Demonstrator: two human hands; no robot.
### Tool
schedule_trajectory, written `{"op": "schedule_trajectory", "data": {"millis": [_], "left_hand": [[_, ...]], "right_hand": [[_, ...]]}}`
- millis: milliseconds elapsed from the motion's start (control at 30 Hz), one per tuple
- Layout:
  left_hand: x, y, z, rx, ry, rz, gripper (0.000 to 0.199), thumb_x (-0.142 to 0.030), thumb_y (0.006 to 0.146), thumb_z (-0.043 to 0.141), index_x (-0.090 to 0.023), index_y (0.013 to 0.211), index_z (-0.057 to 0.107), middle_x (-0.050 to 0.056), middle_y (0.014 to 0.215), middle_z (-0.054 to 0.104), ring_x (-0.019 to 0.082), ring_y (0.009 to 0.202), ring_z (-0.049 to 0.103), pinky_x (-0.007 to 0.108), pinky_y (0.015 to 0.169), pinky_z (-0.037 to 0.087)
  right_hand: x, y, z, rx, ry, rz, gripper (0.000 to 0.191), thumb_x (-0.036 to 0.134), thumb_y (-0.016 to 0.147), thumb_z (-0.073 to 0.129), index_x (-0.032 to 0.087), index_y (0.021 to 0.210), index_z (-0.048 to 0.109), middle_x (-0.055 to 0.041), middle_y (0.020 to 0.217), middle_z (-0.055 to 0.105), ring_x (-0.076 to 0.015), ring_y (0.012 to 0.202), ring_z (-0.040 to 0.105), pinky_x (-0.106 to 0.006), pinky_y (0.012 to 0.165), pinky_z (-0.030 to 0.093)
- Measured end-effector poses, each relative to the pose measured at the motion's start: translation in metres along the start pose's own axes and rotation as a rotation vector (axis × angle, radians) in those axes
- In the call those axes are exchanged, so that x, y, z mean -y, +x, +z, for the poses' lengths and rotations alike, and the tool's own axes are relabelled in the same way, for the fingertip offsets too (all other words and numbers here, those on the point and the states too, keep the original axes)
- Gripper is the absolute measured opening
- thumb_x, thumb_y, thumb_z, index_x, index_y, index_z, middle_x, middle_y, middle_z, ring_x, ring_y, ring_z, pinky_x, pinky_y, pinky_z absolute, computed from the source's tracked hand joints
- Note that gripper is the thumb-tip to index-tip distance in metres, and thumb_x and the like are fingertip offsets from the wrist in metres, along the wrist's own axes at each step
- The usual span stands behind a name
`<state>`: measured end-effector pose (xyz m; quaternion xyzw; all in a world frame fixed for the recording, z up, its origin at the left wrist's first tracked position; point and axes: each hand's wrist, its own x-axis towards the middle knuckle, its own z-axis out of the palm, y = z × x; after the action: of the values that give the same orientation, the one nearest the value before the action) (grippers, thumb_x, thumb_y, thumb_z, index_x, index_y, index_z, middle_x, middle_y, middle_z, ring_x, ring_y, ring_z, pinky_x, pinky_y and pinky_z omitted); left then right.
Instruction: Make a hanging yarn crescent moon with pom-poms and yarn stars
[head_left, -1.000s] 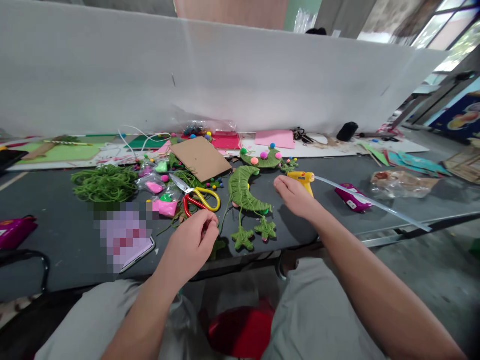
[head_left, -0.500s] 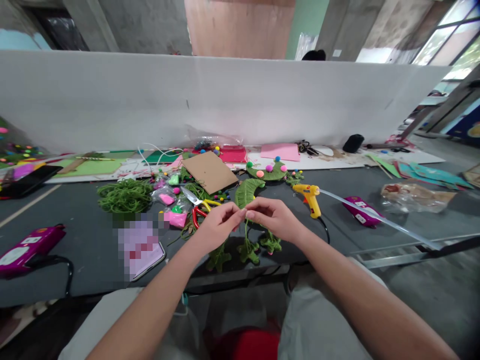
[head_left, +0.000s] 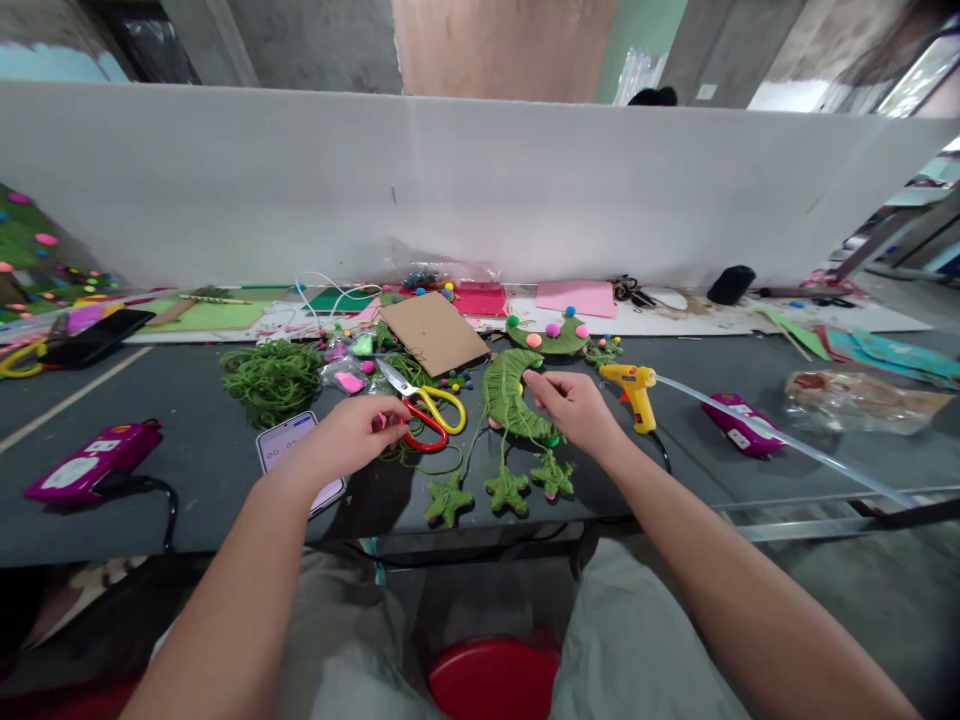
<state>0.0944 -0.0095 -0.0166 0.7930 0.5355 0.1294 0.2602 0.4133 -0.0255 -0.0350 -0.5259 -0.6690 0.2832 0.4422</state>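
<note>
A green yarn-wrapped crescent [head_left: 504,392] lies on the dark table, with three green yarn stars [head_left: 507,489] on strings below it. My right hand [head_left: 566,402] is at the crescent's right side, fingers pinched; what they hold, if anything, is too small to tell. Over the red handle of the scissors [head_left: 433,405] is my left hand [head_left: 360,432], fingers curled together, with a bit of pink showing at the fingertips. Whether it grips anything is unclear. Behind the crescent lies a second one [head_left: 555,338] with coloured pompoms.
A yellow glue gun [head_left: 637,395] lies right of my right hand. Green yarn [head_left: 271,380], a phone [head_left: 281,440] and a purple power strip [head_left: 97,465] are at the left. Brown cardboard [head_left: 435,335] lies behind the scissors; another purple strip [head_left: 742,424] is at the right.
My hands, together over the crescent before, have parted. The left moved left to the scissors and the right stays by the crescent. The view has shifted, and the stars now show fully.
</note>
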Motion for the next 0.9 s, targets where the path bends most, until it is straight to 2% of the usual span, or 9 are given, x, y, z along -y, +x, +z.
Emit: {"op": "schedule_trajectory", "data": {"millis": [67, 133, 200, 300, 400, 533, 600, 733, 900], "left_hand": [[0.009, -0.006, -0.003, 0.09, 0.015, -0.015, 0.026, -0.044, 0.085, 0.06, -0.025, 0.097, 0.073, 0.003, 0.088, 0.072, 0.021, 0.078, 0.064, 0.028, 0.067, 0.044], [0.016, -0.01, -0.002, 0.125, 0.044, -0.034, 0.023, -0.043, 0.081, 0.064, -0.025, 0.093, 0.073, 0.003, 0.086, 0.072, 0.021, 0.076, 0.064, 0.028, 0.066, 0.044], [0.02, -0.011, 0.001, 0.105, 0.077, -0.06, 0.022, -0.043, 0.077, 0.068, -0.025, 0.088, 0.073, 0.003, 0.083, 0.071, 0.021, 0.073, 0.063, 0.028, 0.064, 0.043], [0.02, -0.009, 0.008, 0.069, 0.109, -0.101, 0.023, -0.042, 0.071, 0.071, -0.024, 0.085, 0.071, 0.003, 0.081, 0.071, 0.021, 0.07, 0.063, 0.028, 0.061, 0.042], [0.014, -0.005, 0.015, 0.091, 0.161, -0.181, 0.02, -0.035, 0.071, 0.069, -0.024, 0.087, 0.069, 0.004, 0.086, 0.072, 0.022, 0.074, 0.065, 0.028, 0.06, 0.04], [0.006, -0.002, 0.02, 0.152, 0.177, -0.212, 0.011, -0.021, 0.072, 0.06, -0.023, 0.08, 0.067, 0.007, 0.089, 0.073, 0.024, 0.076, 0.065, 0.029, 0.06, 0.037], [0.006, -0.002, 0.02, 0.155, 0.189, -0.229, 0.01, -0.02, 0.072, 0.057, -0.023, 0.078, 0.065, 0.008, 0.087, 0.072, 0.024, 0.075, 0.064, 0.029, 0.059, 0.035], [0.015, -0.003, 0.016, 0.086, 0.117, -0.196, 0.008, -0.023, 0.078, 0.053, -0.021, 0.081, 0.06, 0.006, 0.081, 0.068, 0.022, 0.07, 0.059, 0.029, 0.058, 0.034], [0.011, -0.004, 0.007, -0.07, -0.208, -0.069, 0.014, -0.032, 0.09, 0.05, -0.021, 0.084, 0.054, 0.003, 0.079, 0.067, 0.017, 0.07, 0.058, 0.028, 0.062, 0.041]], "right_hand": [[-0.004, 0.001, 0.001, -0.018, -0.059, -0.033, 0.041, 0.052, 0.088, 0.062, 0.018, 0.066, 0.06, 0.0018, 0.059, 0.052, -0.0121, 0.057, 0.043, -0.027, 0.057, 0.034], [-0.009, 0.005, 0.001, -0.072, -0.147, -0.025, 0.039, 0.05, 0.085, 0.066, 0.018, 0.064, 0.062, 0.0005, 0.059, 0.056, -0.0132, 0.058, 0.046, -0.028, 0.058, 0.036], [-0.016, 0.012, -0.003, -0.148, -0.225, -0.042, 0.039, 0.049, 0.087, 0.063, 0.018, 0.064, 0.065, -0.0015, 0.062, 0.059, -0.0147, 0.06, 0.05, -0.029, 0.059, 0.038], [-0.027, 0.023, -0.014, -0.236, -0.267, -0.126, 0.032, 0.045, 0.088, 0.061, 0.017, 0.079, 0.074, -0.0078, 0.087, 0.07, -0.0193, 0.076, 0.06, -0.032, 0.068, 0.045], [-0.032, 0.027, -0.023, -0.149, -0.303, -0.013, 0.038, 0.047, 0.089, 0.06, 0.016, 0.07, 0.073, -0.0085, 0.081, 0.072, -0.0198, 0.072, 0.062, -0.034, 0.069, 0.047], [-0.029, 0.022, -0.019, -0.061, -0.275, -0.023, 0.028, 0.034, 0.089, 0.06, 0.017, 0.103, 0.076, -0.0091, 0.103, 0.075, -0.0214, 0.085, 0.067, -0.036, 0.079, 0.051], [-0.026, 0.02, -0.014, -0.031, -0.257, -0.049, 0.028, 0.032, 0.089, 0.06, 0.017, 0.107, 0.075, -0.0091, 0.106, 0.075, -0.022, 0.091, 0.068, -0.036, 0.082, 0.052], [-0.023, 0.017, -0.005, 0.02, -0.228, -0.077, 0.024, 0.031, 0.089, 0.06, 0.018, 0.101, 0.075, -0.0085, 0.101, 0.075, -0.0211, 0.088, 0.068, -0.036, 0.081, 0.054], [-0.016, 0.007, 0.0, 0.069, -0.183, -0.135, 0.022, 0.031, 0.09, 0.06, 0.018, 0.101, 0.074, -0.0078, 0.095, 0.074, -0.0191, 0.08, 0.066, -0.034, 0.076, 0.054]]}}
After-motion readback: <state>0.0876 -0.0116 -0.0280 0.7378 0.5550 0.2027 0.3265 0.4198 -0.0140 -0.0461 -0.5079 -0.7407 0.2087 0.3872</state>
